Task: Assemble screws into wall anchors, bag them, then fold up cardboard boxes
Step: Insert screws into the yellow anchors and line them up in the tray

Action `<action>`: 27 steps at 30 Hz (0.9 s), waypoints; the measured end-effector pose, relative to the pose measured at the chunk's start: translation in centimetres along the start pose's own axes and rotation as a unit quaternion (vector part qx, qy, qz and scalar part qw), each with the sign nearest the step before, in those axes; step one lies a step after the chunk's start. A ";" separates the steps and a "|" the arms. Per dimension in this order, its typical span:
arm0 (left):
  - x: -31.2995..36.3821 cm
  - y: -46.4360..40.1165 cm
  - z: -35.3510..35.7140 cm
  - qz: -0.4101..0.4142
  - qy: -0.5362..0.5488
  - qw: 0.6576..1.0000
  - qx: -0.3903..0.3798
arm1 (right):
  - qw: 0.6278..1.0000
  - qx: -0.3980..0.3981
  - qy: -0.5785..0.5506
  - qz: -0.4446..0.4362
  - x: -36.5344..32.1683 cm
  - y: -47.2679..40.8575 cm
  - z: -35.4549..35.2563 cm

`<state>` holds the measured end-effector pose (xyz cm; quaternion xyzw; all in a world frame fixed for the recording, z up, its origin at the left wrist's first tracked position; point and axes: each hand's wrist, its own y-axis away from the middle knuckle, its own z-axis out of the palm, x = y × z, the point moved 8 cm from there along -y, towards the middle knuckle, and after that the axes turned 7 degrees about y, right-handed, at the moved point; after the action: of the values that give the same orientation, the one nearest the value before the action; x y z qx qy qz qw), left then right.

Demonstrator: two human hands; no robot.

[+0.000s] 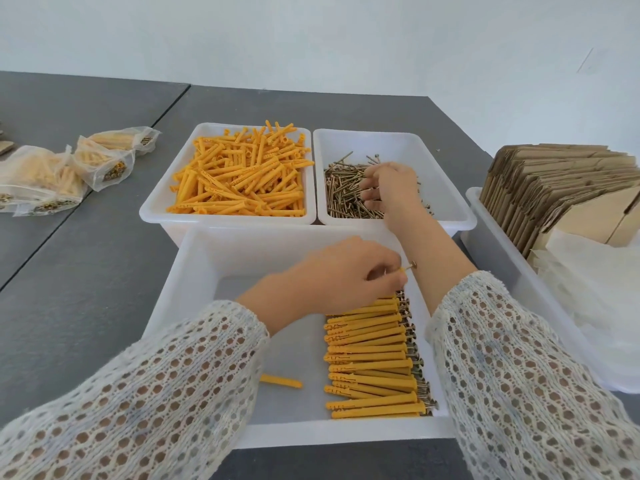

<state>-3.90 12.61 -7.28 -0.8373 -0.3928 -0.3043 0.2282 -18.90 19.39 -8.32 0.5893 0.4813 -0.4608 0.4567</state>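
At six o'clock, the near bin holds a row of assembled anchors; the left hand pinches one assembled anchor above it. The right hand digs curled fingers (grip unclear) into the screw bin; loose anchors fill the bin at eleven.

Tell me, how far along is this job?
Partly done. Several filled bags lie on the table, and a row of assembled anchors fills the near bin. Now the left hand holds an anchor with a screw in it while the right hand reaches into the loose screws. Many empty anchors remain, and the flat cardboard boxes are unfolded.
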 end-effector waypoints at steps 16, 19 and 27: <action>1.7 1.5 6.3 -0.014 -0.113 0.971 -0.208 | 1.000 -0.001 0.016 -0.018 0.1 -0.2 0.1; 1.6 1.4 6.4 -0.007 -0.096 0.973 -0.211 | 1.000 -0.001 0.022 -0.019 0.1 -0.3 0.1; 1.1 0.4 3.9 0.029 -0.100 0.990 -0.098 | 0.999 -0.004 0.034 -0.019 0.1 -0.5 0.2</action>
<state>-1.70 15.35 -9.33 -0.8931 -0.3571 -0.2492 0.1133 -19.41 19.27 -8.54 0.5932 0.5100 -0.4472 0.4336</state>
